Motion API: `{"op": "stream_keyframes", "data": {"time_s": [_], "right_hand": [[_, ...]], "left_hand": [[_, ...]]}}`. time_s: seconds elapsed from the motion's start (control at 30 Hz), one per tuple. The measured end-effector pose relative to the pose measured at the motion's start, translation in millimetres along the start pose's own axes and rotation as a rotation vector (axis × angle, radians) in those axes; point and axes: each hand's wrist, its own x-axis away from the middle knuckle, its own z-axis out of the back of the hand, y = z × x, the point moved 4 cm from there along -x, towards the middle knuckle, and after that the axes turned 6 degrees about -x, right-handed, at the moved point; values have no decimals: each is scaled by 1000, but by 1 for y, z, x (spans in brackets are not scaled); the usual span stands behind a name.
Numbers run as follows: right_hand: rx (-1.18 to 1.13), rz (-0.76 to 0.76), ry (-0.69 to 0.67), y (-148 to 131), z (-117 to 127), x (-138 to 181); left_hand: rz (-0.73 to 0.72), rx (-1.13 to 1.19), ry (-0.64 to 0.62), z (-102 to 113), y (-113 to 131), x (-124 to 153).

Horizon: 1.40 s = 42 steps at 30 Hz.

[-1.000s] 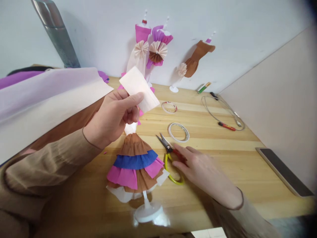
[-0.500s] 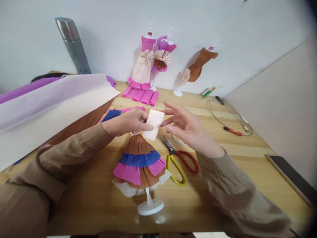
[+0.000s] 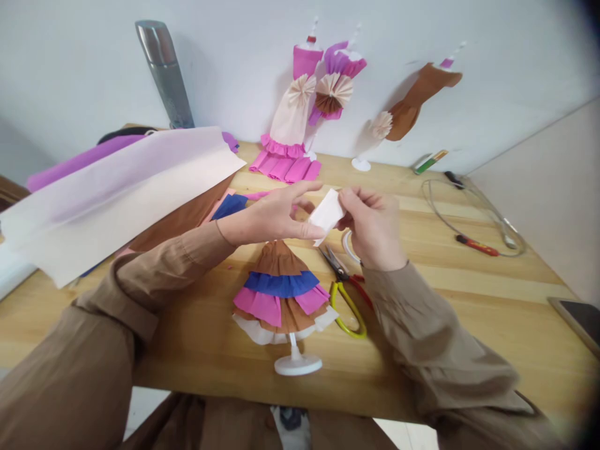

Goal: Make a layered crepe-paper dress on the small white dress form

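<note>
A small folded piece of white paper (image 3: 327, 214) is pinched between the thumb and fingers of my right hand (image 3: 375, 228) at its upper right. My left hand (image 3: 276, 215) is open at the paper's left side, its fingers spread; the thumb reaches the lower edge, and I cannot tell whether it touches. Below my hands a miniature dress form with a tiered paper skirt (image 3: 285, 284) in brown, blue, pink and white lies towards me on its white stand (image 3: 299, 365). Scissors (image 3: 347, 312) with yellow and red handles lie beside the skirt, partly behind my right arm.
Large paper sheets (image 3: 140, 181) cover the left. Several dressed miniature forms, one in a brown dress (image 3: 412, 103), stand by the wall. A grey flask (image 3: 166, 78) is behind left. A cable (image 3: 469, 244), a green-labelled stick (image 3: 430, 162) and a phone (image 3: 579, 322) lie right. A white ring (image 3: 350, 247) is half hidden.
The paper has passed from my left hand's pinch to my right hand's, and is tilted further. My left fingers have spread apart. The camera view has shifted, so the table scene sits further right.
</note>
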Motion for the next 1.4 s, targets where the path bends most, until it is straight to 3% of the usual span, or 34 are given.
{"op": "stream_keyframes", "data": {"time_s": [0.07, 0.23, 0.3, 0.43, 0.67, 0.87, 1.13, 1.27, 1.4], "right_hand": [[-13, -72, -60, 9, -3, -1], [8, -167, -189, 18, -4, -1], [2, -122, -259, 14, -5, 2], [15, 52, -409, -3, -13, 10], [60, -5, -212, -1, -9, 6], [81, 4, -162, 1, -12, 6], [91, -68, -200, 4, -11, 6], [178, 33, -129, 4, -9, 8], [259, 128, -96, 2, -8, 9]], "left_hand": [[-23, -41, 81, 0, 1, 0], [-36, -104, 130, 5, 12, 0], [-38, -169, 135, 7, 16, 0], [42, -164, 30, 6, 12, -2], [280, 191, 90, 8, -8, -3], [151, 156, 52, 3, -6, -4], [224, 304, 189, 11, -21, -8], [290, 417, 110, 3, -15, -3], [293, 327, 215, 0, -16, 0]]}}
